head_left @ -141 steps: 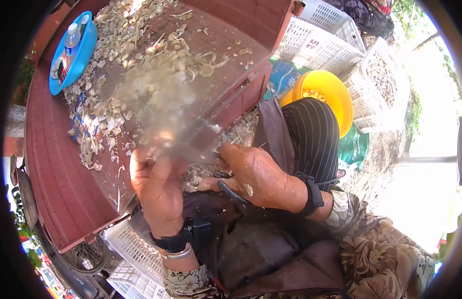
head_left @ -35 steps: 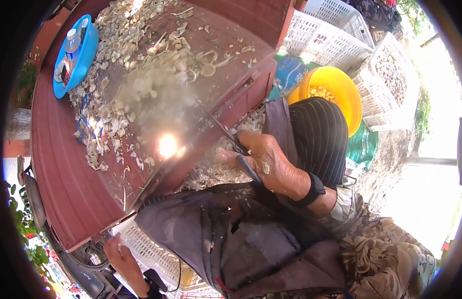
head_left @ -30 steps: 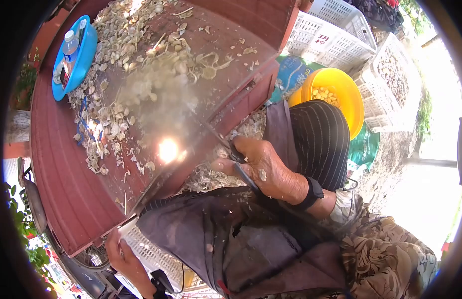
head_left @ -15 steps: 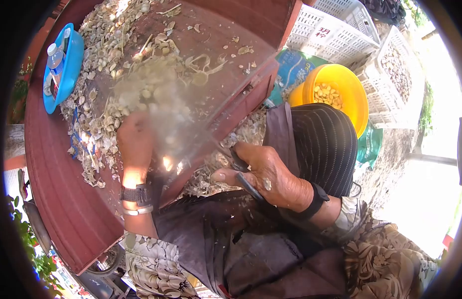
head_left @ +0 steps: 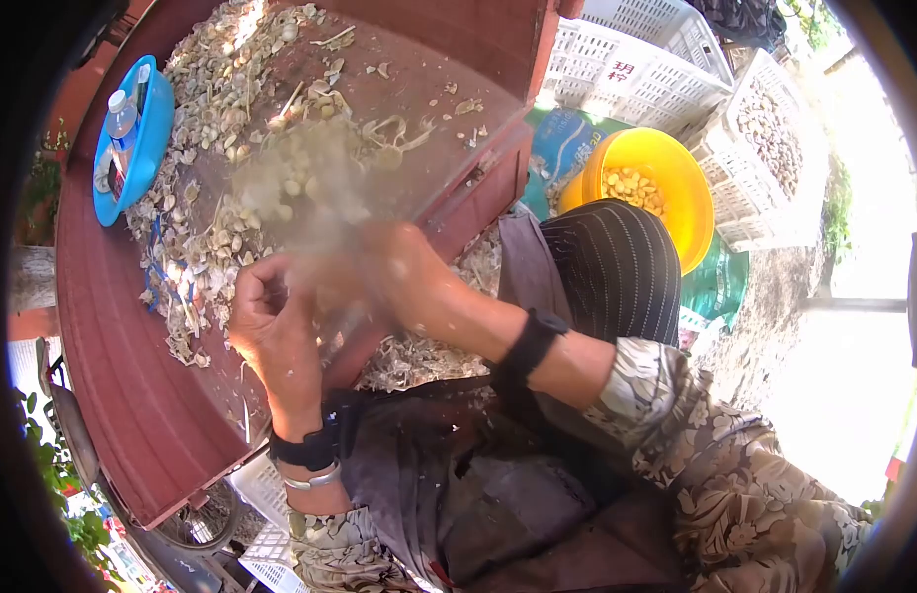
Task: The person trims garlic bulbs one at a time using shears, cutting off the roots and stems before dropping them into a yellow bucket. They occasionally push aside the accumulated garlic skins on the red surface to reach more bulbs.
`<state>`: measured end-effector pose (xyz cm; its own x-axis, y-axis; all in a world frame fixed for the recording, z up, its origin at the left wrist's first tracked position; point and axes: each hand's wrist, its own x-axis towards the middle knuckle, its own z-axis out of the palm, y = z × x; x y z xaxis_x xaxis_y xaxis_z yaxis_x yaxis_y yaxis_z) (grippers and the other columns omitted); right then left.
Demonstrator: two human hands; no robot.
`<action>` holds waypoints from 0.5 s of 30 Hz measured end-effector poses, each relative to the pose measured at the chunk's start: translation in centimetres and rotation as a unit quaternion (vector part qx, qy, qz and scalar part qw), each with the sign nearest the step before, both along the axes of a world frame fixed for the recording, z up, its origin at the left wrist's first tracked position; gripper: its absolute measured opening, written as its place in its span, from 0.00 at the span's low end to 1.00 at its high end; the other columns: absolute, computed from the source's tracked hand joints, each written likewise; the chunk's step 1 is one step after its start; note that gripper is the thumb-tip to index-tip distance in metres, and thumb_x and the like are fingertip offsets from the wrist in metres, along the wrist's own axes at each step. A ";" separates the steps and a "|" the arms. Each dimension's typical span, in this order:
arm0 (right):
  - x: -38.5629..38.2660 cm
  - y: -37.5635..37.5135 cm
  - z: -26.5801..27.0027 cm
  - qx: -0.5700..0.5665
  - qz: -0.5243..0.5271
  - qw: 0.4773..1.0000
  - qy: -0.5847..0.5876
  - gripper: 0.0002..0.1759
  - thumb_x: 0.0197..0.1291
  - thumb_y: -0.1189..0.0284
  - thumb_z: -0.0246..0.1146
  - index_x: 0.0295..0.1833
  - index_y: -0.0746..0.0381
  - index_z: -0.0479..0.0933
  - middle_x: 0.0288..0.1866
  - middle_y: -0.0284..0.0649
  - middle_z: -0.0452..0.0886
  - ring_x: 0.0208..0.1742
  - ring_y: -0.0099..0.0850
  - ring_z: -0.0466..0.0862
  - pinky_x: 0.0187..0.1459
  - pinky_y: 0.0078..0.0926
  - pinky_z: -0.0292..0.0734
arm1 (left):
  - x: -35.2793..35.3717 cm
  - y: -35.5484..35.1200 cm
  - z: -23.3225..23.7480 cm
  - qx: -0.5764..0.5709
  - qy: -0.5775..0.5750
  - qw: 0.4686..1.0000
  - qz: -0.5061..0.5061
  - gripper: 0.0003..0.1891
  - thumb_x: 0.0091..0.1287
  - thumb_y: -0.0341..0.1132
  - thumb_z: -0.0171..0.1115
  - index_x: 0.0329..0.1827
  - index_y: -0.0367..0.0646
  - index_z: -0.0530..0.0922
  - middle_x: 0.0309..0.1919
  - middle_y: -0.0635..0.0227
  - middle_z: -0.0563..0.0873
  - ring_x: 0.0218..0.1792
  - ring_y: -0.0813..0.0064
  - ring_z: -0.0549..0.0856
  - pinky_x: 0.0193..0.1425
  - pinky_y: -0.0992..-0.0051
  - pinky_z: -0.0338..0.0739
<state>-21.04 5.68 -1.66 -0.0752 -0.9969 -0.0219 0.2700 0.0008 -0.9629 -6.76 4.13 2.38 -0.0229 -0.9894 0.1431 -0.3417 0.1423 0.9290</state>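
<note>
My left hand [head_left: 281, 331] is closed, thumb and fingers bent together above the edge of the red-brown metal bed; what they hold is hidden by a hazy smear over the middle of the view. My right hand [head_left: 409, 272] reaches across beside it, blurred, its fingers meeting the left fingertips. Dark-handled scissors showed in that hand a moment ago; in the haze they hardly show now. Beyond both hands a heap of garlic [head_left: 216, 128] with dry skins and stalks lies on the bed [head_left: 132, 376].
A blue basin [head_left: 154, 128] with a plastic bottle [head_left: 121, 124] stands at the left. To the right are a yellow bucket [head_left: 694, 212] of peeled cloves, white crates [head_left: 626, 74] and a crate of small bulbs [head_left: 772, 133]. Dry skins [head_left: 429, 361] lie below the bed's edge.
My right hand has moved left and up with the scissors, from over my lap to my left hand. The left hand has turned and shifted slightly nearer to me.
</note>
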 end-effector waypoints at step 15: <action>-2.1 -3.2 4.0 -0.116 0.031 0.921 0.370 0.14 0.49 0.69 0.65 0.34 0.71 0.77 0.32 0.57 0.80 0.36 0.49 0.82 0.39 0.41 0.76 | 3.0 -0.4 -1.0 0.189 0.327 0.922 -0.084 0.13 0.65 0.25 0.63 0.51 0.33 0.77 0.40 0.66 0.83 0.38 0.80 0.80 0.44 0.83 0.73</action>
<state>-23.18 2.52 2.34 0.0737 -0.9710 0.2274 -0.4549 -0.2356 -0.8588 -3.72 3.70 1.36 -0.2109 -0.9619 -0.1740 0.3070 -0.2341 0.9225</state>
